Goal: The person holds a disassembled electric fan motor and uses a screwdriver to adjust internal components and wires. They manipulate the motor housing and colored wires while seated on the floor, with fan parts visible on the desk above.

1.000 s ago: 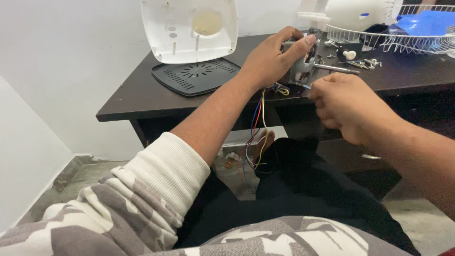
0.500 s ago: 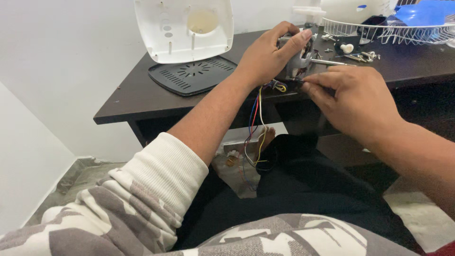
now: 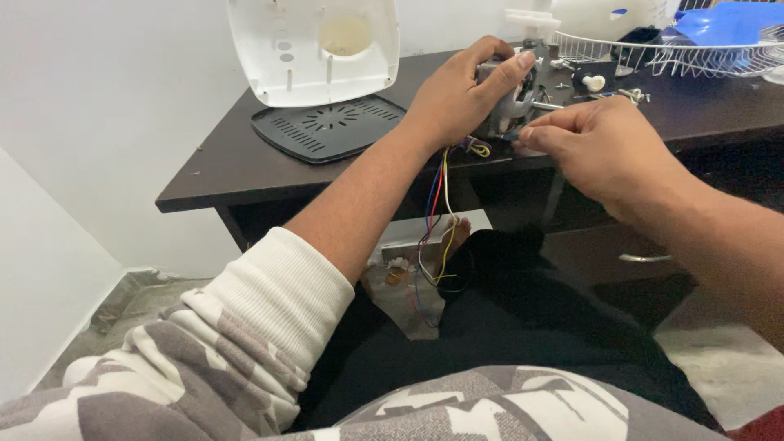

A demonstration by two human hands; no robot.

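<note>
My left hand (image 3: 457, 94) grips a small grey metal fan motor (image 3: 513, 104) at the front edge of the dark table (image 3: 220, 167). My right hand (image 3: 600, 147) is pinched at the motor's lower right side, fingertips touching it; what they hold is hidden. A bundle of coloured wires (image 3: 437, 220), red, blue, yellow and white, hangs from the motor down below the table edge toward my lap.
A white fan housing (image 3: 314, 49) leans upright at the table's back, with a black vented plate (image 3: 331, 126) flat in front of it. A white wire fan guard (image 3: 678, 53) with a blue blade lies far right. Screws and small parts (image 3: 608, 86) lie behind the motor.
My right hand has moved in from the right and closed its fingertips on the motor's lower side. The left hand keeps its hold on the motor.
</note>
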